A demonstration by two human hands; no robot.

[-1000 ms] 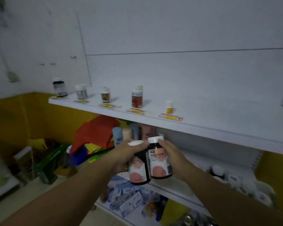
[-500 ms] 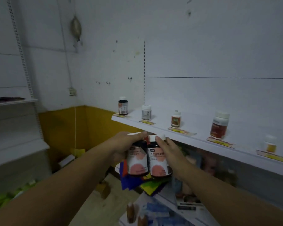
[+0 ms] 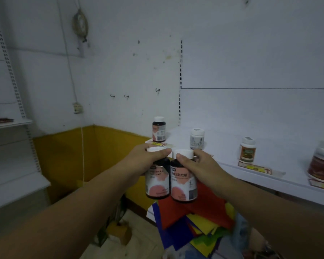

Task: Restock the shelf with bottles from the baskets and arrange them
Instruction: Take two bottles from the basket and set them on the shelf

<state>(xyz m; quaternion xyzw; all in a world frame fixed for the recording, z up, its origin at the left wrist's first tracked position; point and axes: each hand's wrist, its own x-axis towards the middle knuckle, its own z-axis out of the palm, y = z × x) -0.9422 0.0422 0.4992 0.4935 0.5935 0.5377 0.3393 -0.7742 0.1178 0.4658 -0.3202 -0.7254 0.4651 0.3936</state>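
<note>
**Bottles held side by side before the shelf**

The left hand grips the left bottle round its white cap. The right hand grips the right bottle the same way. Both are dark with pink labels, upright and touching, in the air just near of the shelf's left end. Their contents cannot be made out. On the shelf, from left to right, stand a dark bottle, a white bottle, an orange-labelled bottle and a red jar. Yellow price tags line the front edge. Coloured paper sheets lie below.
</note>
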